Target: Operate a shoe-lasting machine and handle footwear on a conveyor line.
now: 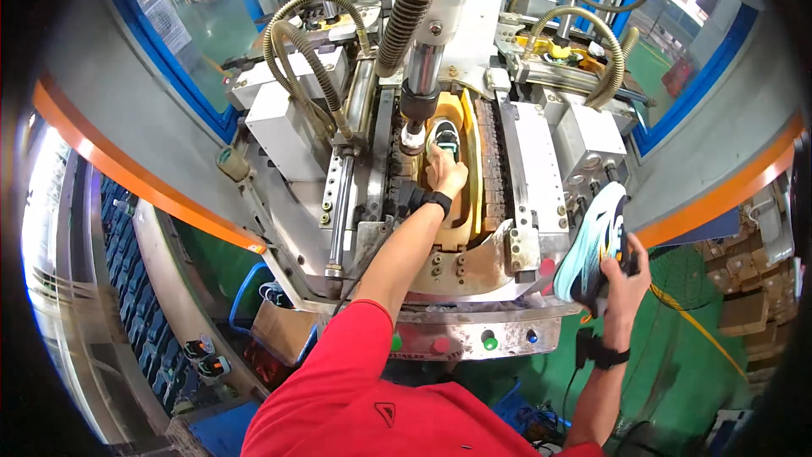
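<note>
My left hand (447,176) reaches into the yellow-lined cavity (469,123) of a press machine. Its fingers are closed on the near part of a black-and-white shoe (445,129) lying in there, which the hand partly covers. Just left of that shoe, a metal press rod (422,76) comes down from above. Off to the right, outside the cavity, my right hand (624,286) grips a second shoe (589,245) with a pale blue and white sole. This one is tilted, its sole facing left and its dark upper partly hidden by the fingers.
Ribbed hoses (283,25) and white metal blocks (283,131) flank the cavity. Along the front edge runs a panel with coloured buttons (490,342). More shoes (205,357) sit at the lower left, beside a conveyor (139,288). Cardboard boxes (746,313) are stacked at the right.
</note>
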